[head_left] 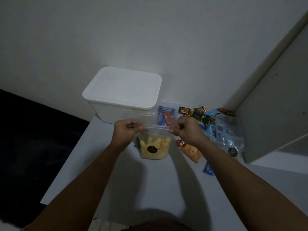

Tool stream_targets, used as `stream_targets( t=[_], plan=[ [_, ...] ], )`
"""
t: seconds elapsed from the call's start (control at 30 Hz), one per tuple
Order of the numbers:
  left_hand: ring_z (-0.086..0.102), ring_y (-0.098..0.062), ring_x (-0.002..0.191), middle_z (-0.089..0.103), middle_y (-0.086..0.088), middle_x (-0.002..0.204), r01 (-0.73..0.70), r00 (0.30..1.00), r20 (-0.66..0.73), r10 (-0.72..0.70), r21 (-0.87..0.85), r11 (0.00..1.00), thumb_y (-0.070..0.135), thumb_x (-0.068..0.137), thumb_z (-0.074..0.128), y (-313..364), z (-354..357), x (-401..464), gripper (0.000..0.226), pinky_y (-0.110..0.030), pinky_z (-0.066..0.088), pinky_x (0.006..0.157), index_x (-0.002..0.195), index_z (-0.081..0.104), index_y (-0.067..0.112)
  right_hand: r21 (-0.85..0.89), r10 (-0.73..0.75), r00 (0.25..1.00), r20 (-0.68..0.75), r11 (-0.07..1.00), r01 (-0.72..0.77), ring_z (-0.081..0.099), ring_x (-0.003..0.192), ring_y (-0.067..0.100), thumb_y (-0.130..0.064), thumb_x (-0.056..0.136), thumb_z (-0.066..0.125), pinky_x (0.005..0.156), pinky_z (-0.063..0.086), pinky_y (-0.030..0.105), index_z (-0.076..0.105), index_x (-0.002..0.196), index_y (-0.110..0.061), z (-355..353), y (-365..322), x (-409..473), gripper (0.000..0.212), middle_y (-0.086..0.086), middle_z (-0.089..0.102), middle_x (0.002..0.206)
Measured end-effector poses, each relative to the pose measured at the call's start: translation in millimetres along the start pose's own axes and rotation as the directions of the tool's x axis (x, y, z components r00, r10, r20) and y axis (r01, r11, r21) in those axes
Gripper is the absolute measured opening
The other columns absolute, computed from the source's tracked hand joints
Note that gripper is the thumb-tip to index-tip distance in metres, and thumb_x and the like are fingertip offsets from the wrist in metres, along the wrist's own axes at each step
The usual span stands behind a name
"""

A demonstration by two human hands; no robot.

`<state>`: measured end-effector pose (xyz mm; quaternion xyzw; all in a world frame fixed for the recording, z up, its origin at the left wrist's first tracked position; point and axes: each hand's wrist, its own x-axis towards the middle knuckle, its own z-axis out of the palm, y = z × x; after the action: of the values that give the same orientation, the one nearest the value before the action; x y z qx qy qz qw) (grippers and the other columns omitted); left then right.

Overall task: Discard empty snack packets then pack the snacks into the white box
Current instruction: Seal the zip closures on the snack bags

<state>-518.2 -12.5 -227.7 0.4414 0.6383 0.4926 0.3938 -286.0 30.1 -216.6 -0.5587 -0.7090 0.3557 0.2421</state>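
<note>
hands: left hand (125, 130) and right hand (186, 130) each pinched shut on a top corner of the clear zip pouch (154, 144), held up between them.
pouch: in front of the white box (122, 92), holds yellow snacks, so not an empty one.
loose snacks: orange packet (191, 151) and blue wrapper (208, 169) right of the pouch; more wrappers (202, 114) and a crumpled clear bag (230, 137) right of the box.
box: behind the pouch on the table (116, 180), lid on.
step: probably sealing or checking the pouch's zip strip.
next: lid must come off before this pouch goes in; a hand must let go for that.
</note>
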Motion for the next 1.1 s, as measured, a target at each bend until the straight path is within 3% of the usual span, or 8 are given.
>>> stream_targets(
  t=[0.07, 0.13, 0.27, 0.43, 0.57, 0.8, 0.93, 1.1],
  plan=[
    [0.067, -0.014, 0.066, 0.07, -0.003, 0.069, 0.029, 0.999, -0.024, -0.031, -0.058, 0.998, -0.006, 0.072, 0.075, -1, -3, 3, 0.018, -0.022, 0.056, 0.066, 0.076, 0.071, 0.011, 0.08, -0.012, 1.0, -0.015, 0.997, 0.013, 0.061, 0.063, -0.001, -0.013, 0.082, 0.073, 0.061, 0.05, 0.015, 0.069, 0.082, 0.001, 2, -7, 0, 0.014, 0.007, 0.069, 0.075],
    [0.068, -0.024, 0.07, 0.069, -0.013, 0.074, 0.052, 0.998, -0.03, -0.056, -0.121, 0.991, -0.008, 0.074, 0.072, -2, -6, 3, 0.015, -0.025, 0.058, 0.066, 0.077, 0.069, 0.006, 0.149, -0.018, 0.999, -0.037, 0.988, 0.023, 0.063, 0.068, 0.006, -0.012, 0.084, 0.071, 0.063, 0.051, 0.019, 0.069, 0.082, -0.004, 5, -11, 0, 0.008, 0.002, 0.068, 0.074],
    [0.069, -0.02, 0.066, 0.071, -0.009, 0.07, 0.083, 0.993, -0.067, -0.1, -0.23, 0.97, -0.008, 0.075, 0.071, -9, -7, -1, 0.014, -0.021, 0.057, 0.062, 0.077, 0.07, 0.006, 0.226, -0.005, 0.994, -0.11, 0.974, 0.03, 0.062, 0.071, 0.001, -0.008, 0.085, 0.069, 0.066, 0.05, 0.016, 0.074, 0.09, -0.007, 10, -17, -1, 0.006, -0.006, 0.068, 0.077],
    [0.065, -0.005, 0.064, 0.071, 0.008, 0.067, 0.054, 0.989, -0.135, -0.064, -0.074, 0.996, 0.002, 0.077, 0.073, -24, -6, -3, 0.011, -0.026, 0.054, 0.071, 0.085, 0.075, 0.01, 0.207, -0.058, 0.978, -0.199, 0.973, 0.1, 0.064, 0.08, 0.001, -0.011, 0.083, 0.072, 0.074, 0.051, 0.014, 0.075, 0.095, -0.01, 12, -31, -4, 0.013, -0.01, 0.069, 0.082],
    [0.06, 0.009, 0.055, 0.068, 0.007, 0.069, -0.007, 0.993, -0.119, 0.014, 0.064, 0.998, 0.001, 0.078, 0.072, -23, 0, -7, 0.016, -0.022, 0.049, 0.069, 0.093, 0.074, 0.001, 0.121, -0.152, 0.958, -0.244, 0.975, 0.185, 0.062, 0.075, -0.004, -0.014, 0.083, 0.074, 0.074, 0.052, 0.016, 0.077, 0.095, -0.01, 12, -42, 0, 0.013, -0.012, 0.067, 0.08],
    [0.063, 0.01, 0.061, 0.07, 0.003, 0.076, -0.048, 0.996, -0.067, 0.05, 0.038, 0.998, 0.001, 0.076, 0.074, -5, 5, -4, 0.019, -0.004, 0.048, 0.065, 0.095, 0.074, 0.001, 0.134, -0.139, 0.968, -0.21, 0.976, 0.169, 0.063, 0.078, 0.002, -0.013, 0.081, 0.075, 0.072, 0.05, 0.013, 0.078, 0.096, -0.008, 2, -32, 7, 0.016, 0.003, 0.074, 0.092],
    [0.062, 0.01, 0.06, 0.069, 0.002, 0.074, -0.067, 0.998, -0.01, 0.068, 0.066, 0.996, 0.0, 0.075, 0.075, 4, 6, -2, 0.015, -0.003, 0.047, 0.064, 0.09, 0.074, 0.0, 0.264, -0.045, 0.985, -0.169, 0.96, 0.089, 0.068, 0.087, 0.013, -0.009, 0.082, 0.074, 0.08, 0.056, 0.027, 0.077, 0.095, -0.005, -1, -22, 5, 0.014, 0.003, 0.074, 0.091],
    [0.061, 0.002, 0.06, 0.068, -0.004, 0.073, -0.071, 0.997, -0.006, 0.072, 0.088, 0.994, 0.002, 0.076, 0.074, 13, 11, -3, 0.009, -0.006, 0.049, 0.063, 0.084, 0.074, 0.001, 0.327, -0.011, 0.991, -0.131, 0.944, 0.053, 0.065, 0.08, 0.009, -0.004, 0.084, 0.07, 0.065, 0.053, 0.016, 0.074, 0.093, -0.002, -2, -17, -2, 0.01, -0.001, 0.07, 0.087]
  ],
)
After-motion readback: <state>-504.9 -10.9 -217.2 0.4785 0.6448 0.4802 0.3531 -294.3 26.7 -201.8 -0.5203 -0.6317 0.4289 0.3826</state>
